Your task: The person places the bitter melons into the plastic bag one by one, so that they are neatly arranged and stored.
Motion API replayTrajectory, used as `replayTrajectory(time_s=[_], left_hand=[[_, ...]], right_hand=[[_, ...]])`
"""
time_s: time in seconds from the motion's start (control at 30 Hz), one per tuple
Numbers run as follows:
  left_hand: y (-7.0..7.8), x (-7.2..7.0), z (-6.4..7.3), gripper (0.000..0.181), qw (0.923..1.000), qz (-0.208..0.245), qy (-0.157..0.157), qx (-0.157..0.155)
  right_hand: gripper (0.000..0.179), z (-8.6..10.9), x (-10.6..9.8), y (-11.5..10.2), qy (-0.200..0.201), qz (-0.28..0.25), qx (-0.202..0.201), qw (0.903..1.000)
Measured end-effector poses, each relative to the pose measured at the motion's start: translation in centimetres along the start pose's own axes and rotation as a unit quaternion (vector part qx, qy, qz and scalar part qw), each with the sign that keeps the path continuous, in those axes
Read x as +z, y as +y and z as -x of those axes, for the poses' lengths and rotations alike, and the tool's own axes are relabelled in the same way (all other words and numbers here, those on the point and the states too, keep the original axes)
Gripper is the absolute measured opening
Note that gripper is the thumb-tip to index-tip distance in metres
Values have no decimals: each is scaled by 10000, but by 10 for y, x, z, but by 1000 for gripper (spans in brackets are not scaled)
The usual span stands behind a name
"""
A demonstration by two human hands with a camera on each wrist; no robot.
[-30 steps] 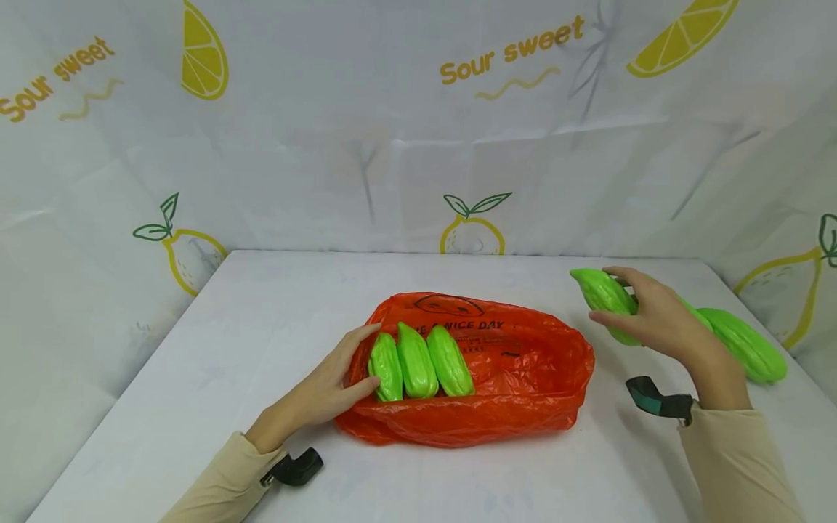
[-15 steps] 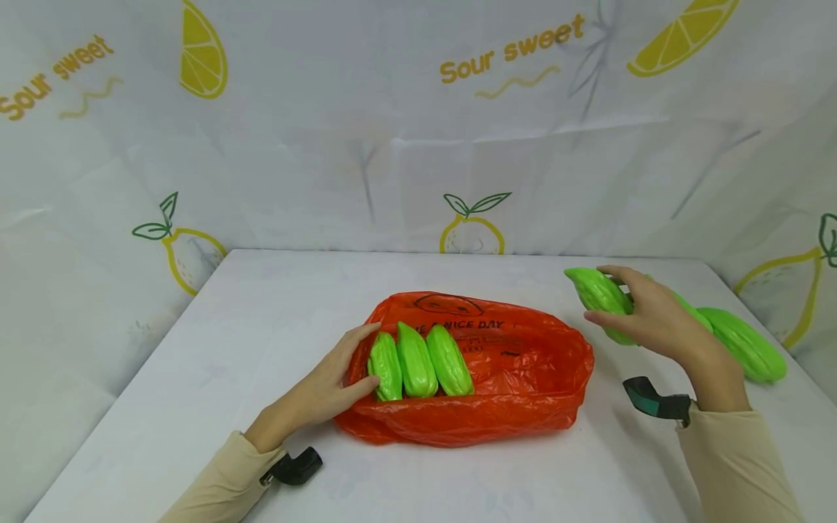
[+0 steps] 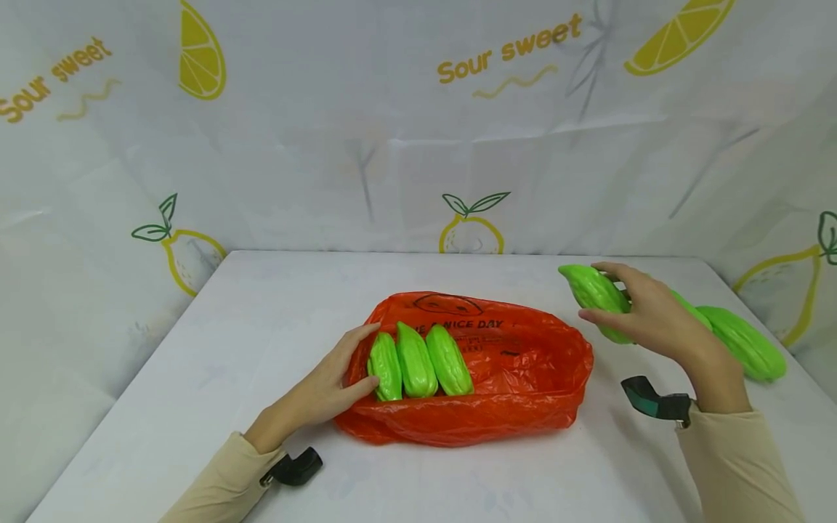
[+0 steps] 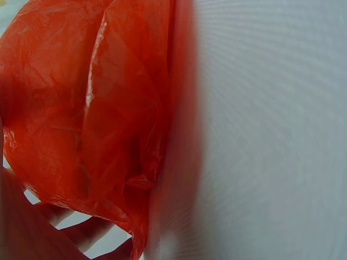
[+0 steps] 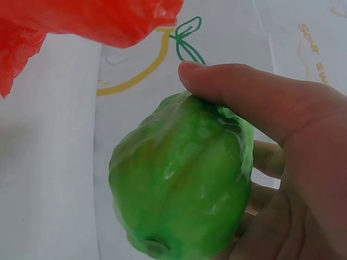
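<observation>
A red plastic bag (image 3: 471,421) lies on the table with its mouth spread wide, showing three green bitter melons (image 3: 416,359) side by side in its left part. My left hand (image 3: 330,381) grips the bag's left end, thumb at the front rim beside the leftmost melon; in the left wrist view its fingers (image 4: 87,233) show along the bag's edge. To the right of the bag, my right hand (image 3: 647,312) holds another bitter melon (image 3: 598,294) above the table, pointed tip to the left. The right wrist view shows this melon (image 5: 179,179) between thumb and fingers.
Further bitter melons (image 3: 745,345) lie on the right side of the table, partly hidden behind the right wrist. Black wrist cameras stick out beside both sleeves. A white lemon-printed cloth (image 3: 314,145) hangs behind the white table (image 3: 275,305).
My right hand has drifted slightly left with the bitter melon, closer to the bag. My left hand and the bag stay in place.
</observation>
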State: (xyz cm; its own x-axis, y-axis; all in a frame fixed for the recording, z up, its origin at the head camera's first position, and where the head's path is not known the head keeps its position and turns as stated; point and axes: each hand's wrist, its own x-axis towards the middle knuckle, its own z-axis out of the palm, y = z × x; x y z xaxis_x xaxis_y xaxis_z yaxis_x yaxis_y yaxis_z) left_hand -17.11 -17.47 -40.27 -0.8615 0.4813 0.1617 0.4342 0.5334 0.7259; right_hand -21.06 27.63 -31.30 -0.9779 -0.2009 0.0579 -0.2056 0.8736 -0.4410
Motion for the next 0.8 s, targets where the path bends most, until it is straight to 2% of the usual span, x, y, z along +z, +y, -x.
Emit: replayTrajectory(time_s=[0.33, 0.8], left_hand=[[1, -1, 1, 73, 10000, 24, -24, -62], [0, 0, 0, 72, 10000, 33, -2, 25]], right_hand=[[85, 4, -2, -11, 30, -161, -159, 9997], [82, 7, 0, -28, 48, -468, -444, 9979]])
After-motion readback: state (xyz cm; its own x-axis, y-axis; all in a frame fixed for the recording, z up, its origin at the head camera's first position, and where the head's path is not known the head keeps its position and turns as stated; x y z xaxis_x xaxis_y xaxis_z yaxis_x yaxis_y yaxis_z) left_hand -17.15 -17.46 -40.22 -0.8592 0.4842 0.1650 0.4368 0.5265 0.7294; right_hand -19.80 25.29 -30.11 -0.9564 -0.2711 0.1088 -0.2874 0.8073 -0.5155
